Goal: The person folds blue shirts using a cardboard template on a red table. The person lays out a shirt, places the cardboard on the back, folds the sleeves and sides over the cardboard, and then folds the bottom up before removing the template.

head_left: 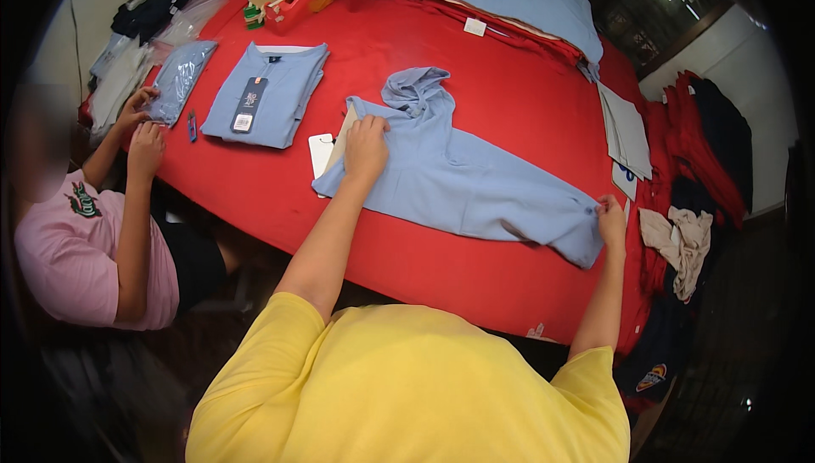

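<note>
Both arms reach forward over the red table (407,280), spread wide! The left hand (367,149) lies palm down, fingers bent over the left end of the light-blue garment (441,162), beside a beige strip (342,136); gripping or merely pressing, I can't tell. Away to the right, the right hand (611,218) pinches the garment's right end. And that garment lies mid-table, one long section slanting nearer toward the right, softly creased, its far side bunched into a curl.
</note>
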The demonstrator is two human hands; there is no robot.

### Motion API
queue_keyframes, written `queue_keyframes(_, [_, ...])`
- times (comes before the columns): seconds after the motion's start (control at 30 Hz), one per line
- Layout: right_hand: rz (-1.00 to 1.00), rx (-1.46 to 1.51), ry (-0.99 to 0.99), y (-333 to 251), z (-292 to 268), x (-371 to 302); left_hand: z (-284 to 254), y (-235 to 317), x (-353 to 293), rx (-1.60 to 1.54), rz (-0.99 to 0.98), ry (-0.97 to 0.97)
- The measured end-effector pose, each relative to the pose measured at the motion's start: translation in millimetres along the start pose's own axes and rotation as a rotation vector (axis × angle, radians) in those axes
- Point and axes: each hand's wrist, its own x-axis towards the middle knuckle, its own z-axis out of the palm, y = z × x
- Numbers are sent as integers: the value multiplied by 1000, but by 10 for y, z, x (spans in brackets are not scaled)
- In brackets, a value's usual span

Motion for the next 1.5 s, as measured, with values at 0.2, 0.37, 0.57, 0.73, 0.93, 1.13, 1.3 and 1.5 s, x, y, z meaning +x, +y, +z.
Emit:
queue_keyframes(0.2, [-125,-60,149,-383,927,-637,-57,91,4,-74,-44,17])
queue_keyframes(0.37, [160,-253,50,-172,915,-773,-94,59,-18,-57,-88,37])
queue_keyframes(0.57, [3,-90,135,602,1025,-698,-16,80,43,-105,-54,19])
queue_keyframes(0.73, [-35,94,385,408,883,-605,-121,54,7,-27,-43,11])
queue_keyframes(0.93, [-16,136,344,235,669,-520,-25,105,60,-42,-87,-27])
queue_keyframes(1.13, [-51,-40,199,239,478,-408,-41,65,2,-24,-99,-27])
queue_keyframes(1.3, [88,428,90,681,403,14,-31,76,32,-17,-94,-40])
queue_keyframes(1.5, [-149,173,-53,810,328,53,-23,80,31,-42,-126,-62])
